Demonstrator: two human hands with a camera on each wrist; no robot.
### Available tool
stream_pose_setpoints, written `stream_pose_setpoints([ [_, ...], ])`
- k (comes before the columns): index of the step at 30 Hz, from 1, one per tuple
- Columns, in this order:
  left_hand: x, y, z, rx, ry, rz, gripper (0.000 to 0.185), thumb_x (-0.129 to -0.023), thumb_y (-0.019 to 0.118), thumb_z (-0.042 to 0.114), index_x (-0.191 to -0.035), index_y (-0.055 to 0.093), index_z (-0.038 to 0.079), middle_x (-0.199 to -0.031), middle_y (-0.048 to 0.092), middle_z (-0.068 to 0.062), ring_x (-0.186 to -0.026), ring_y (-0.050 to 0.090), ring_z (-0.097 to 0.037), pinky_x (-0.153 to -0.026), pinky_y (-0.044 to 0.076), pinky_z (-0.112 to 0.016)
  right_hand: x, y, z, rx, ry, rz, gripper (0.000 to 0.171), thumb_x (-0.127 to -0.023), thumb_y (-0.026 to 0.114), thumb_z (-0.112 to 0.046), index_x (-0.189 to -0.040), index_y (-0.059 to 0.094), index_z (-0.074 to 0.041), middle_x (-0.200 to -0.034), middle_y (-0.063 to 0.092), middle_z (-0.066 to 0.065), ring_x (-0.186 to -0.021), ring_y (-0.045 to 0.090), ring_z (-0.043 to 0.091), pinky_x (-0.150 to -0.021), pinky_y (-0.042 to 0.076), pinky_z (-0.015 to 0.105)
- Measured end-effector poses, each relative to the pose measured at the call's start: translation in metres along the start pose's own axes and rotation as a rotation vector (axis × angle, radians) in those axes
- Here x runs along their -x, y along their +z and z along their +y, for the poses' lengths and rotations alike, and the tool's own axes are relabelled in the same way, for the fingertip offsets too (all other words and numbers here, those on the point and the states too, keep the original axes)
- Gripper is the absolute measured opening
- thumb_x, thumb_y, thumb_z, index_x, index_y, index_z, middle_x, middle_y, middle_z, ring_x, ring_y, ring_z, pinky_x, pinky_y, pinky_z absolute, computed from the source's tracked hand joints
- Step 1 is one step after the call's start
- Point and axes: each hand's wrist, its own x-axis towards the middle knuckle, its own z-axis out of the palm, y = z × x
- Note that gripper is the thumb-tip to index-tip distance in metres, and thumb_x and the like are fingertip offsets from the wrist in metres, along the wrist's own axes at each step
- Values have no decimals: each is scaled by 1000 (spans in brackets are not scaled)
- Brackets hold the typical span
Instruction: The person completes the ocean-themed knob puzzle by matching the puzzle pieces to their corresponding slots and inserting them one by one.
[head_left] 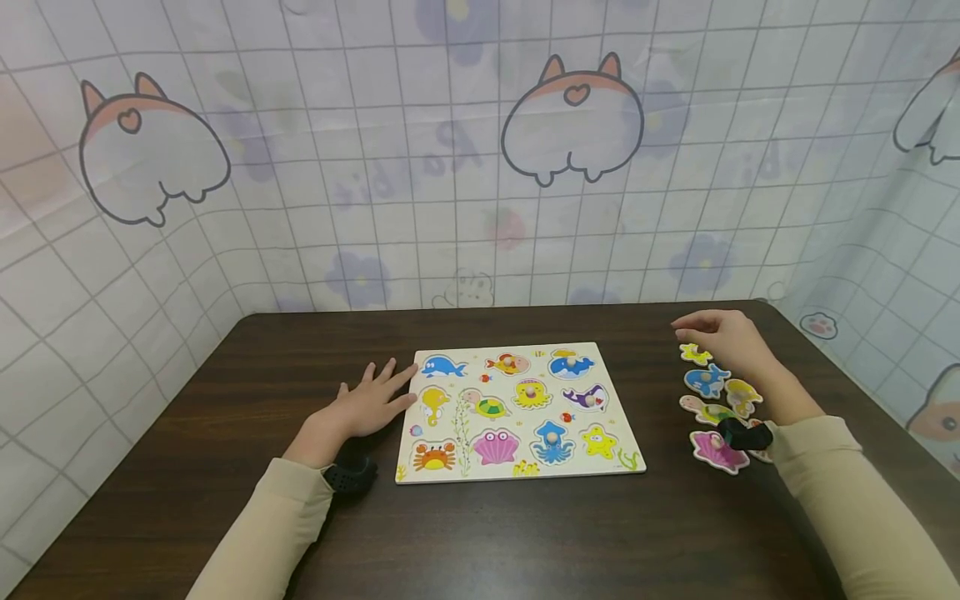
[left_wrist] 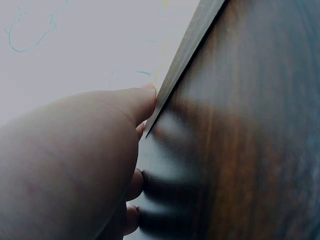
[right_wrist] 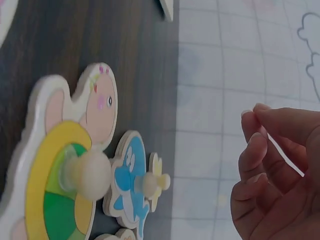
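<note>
Landmark: the wooden sea-animal puzzle board point(head_left: 517, 412) lies flat on the dark wooden table point(head_left: 480, 533), and every place below is given from it.

My left hand point(head_left: 367, 404): it lies flat on the table just left of the board, fingers straight and spread, holding nothing. The fingertips point(left_wrist: 148, 96) touch the board's left edge point(left_wrist: 186, 50), as the left wrist view shows.

My right hand point(head_left: 723, 335): it hovers well to the right of the board, above the far end of the loose pieces. The fingers point(right_wrist: 255, 150) are loosely curled and grip nothing; they are apart from every piece.

Loose pieces: a cluster lies on the table right of the board, well apart from it. The yellow piece point(head_left: 695, 354) is farthest back, right under my right hand. The blue dolphin piece point(head_left: 707, 381) sits just nearer to me. The turtle piece point(head_left: 705, 410) comes next, with its pale knob point(right_wrist: 92, 175) standing upright. The pink shell piece point(head_left: 716, 450) is nearest to me.

On the board: four pieces with knobs sit in place in its right half, among them the blue octopus piece point(head_left: 552, 442) in the near row.

Wristbands: a black strap point(head_left: 348, 477) on my left wrist, another point(head_left: 745, 434) on my right.
</note>
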Motion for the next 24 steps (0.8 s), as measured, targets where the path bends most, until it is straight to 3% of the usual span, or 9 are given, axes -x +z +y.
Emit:
stream_pose_setpoints([
  [7,1,0,-1,6,5,3,67,-109,42,48,-166,21,20,-169,7,-22,-152,-1,-52,-109,2,-81,-7,-3,15,13,77,-42,45,-109,54,-28,-133,62,10,-124,64,32,-96,64,38,-74,52,43],
  [14,0,1,-3,0,9,2,67,-109,42,49,-166,20,20,-169,6,-22,-152,-2,-52,-108,1,-81,-16,-4,28,81,136,-87,37,-106,57,-16,-128,63,13,-113,68,31,-89,66,36,-73,54,46],
  [20,-1,2,-3,2,18,8,67,-109,42,49,-166,21,20,-169,7,-23,-152,-1,-52,-108,2,-82,-24,-8,31,144,213,-133,33,-101,61,-11,-121,66,14,-112,68,32,-102,63,50,-87,51,61],
  [24,0,1,-2,-2,10,12,67,-109,42,49,-166,22,20,-169,8,-23,-152,0,-52,-108,2,-81,-25,-9,33,187,252,-144,32,-98,64,-13,-118,69,12,-112,67,32,-105,60,52,-89,48,62],
])
